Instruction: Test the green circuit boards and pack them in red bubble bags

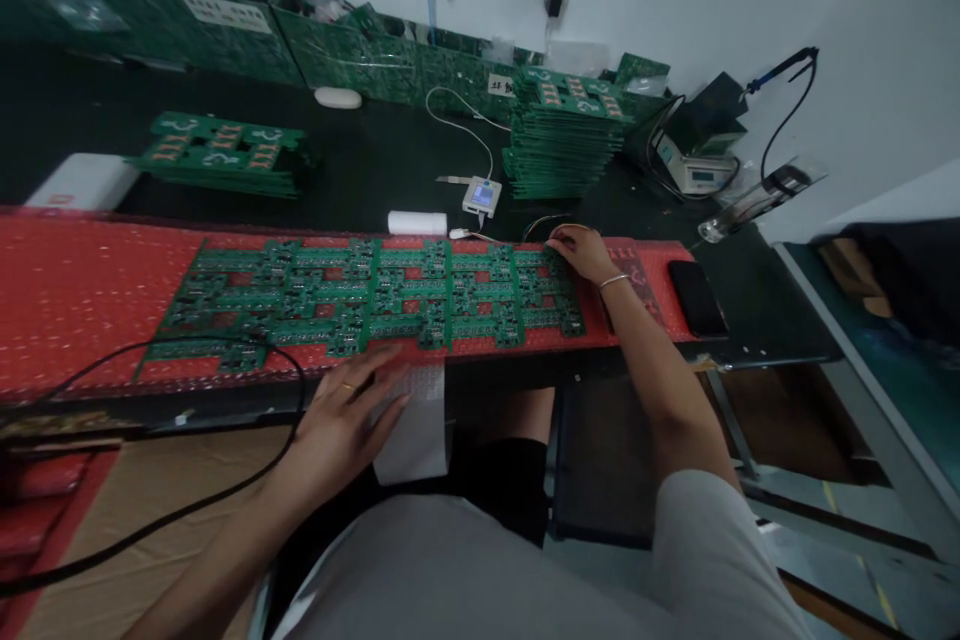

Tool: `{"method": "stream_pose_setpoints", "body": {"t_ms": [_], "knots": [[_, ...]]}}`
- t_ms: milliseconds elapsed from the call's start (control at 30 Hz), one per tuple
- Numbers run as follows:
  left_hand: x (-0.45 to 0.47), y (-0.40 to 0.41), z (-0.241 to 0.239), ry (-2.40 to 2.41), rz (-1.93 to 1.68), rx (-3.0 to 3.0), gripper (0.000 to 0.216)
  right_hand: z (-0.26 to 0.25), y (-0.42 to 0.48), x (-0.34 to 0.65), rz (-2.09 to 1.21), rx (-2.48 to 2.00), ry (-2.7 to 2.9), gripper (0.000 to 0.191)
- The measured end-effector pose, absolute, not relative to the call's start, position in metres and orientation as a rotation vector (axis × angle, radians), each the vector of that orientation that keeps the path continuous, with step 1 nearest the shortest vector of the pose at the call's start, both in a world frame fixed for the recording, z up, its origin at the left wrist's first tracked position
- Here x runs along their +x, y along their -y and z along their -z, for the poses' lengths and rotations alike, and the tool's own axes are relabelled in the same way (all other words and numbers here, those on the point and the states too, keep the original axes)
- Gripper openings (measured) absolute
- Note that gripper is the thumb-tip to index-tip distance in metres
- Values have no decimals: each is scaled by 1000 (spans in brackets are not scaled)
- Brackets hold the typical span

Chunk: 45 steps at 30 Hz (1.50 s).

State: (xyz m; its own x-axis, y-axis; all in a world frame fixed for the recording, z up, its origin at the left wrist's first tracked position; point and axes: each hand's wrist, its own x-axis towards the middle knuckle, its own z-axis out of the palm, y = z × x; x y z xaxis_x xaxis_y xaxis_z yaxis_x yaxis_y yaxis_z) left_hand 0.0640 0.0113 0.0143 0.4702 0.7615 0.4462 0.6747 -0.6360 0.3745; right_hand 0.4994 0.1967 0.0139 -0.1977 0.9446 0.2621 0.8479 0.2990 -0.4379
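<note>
Several green circuit boards (409, 292) lie side by side in a row on red bubble wrap (82, 295). My right hand (581, 252) is at the far edge of the rightmost board (551, 295), thumb and fingers pinched together. Thin wires (536, 223) loop up close to its fingertips; what is between them is too small to make out. My left hand (349, 410) has its fingers stretched out at the table's front edge, just below the boards and over a pale strip (420, 420). Behind the boards sits a small white device with a lit screen (482, 195), cabled.
Stacked green boards stand at the back right (566, 145) and back left (225, 160). A white cylinder (417, 223) lies behind the row. A black phone (697, 298) rests at the right. A black cable (187, 510) crosses near my left arm. Board-walled bins (352, 60) line the back.
</note>
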Motion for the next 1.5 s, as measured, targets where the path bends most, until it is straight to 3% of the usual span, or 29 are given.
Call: {"method": "stream_pose_setpoints", "body": {"t_ms": [267, 667, 1333, 1500], "knots": [[60, 9, -7, -1230, -957, 2389, 13, 2, -200, 507, -142, -1655, 2040, 38], [80, 6, 47, -1222, -1067, 2401, 10, -3, -195, 504, -85, -1735, 2041, 49], [80, 6, 37, -1300, -1033, 2329, 13, -5, -195, 497, -141, -1674, 2007, 38], [84, 6, 10, -1268, -1038, 2352, 14, -7, -195, 497, -208, -1674, 1969, 36]]}}
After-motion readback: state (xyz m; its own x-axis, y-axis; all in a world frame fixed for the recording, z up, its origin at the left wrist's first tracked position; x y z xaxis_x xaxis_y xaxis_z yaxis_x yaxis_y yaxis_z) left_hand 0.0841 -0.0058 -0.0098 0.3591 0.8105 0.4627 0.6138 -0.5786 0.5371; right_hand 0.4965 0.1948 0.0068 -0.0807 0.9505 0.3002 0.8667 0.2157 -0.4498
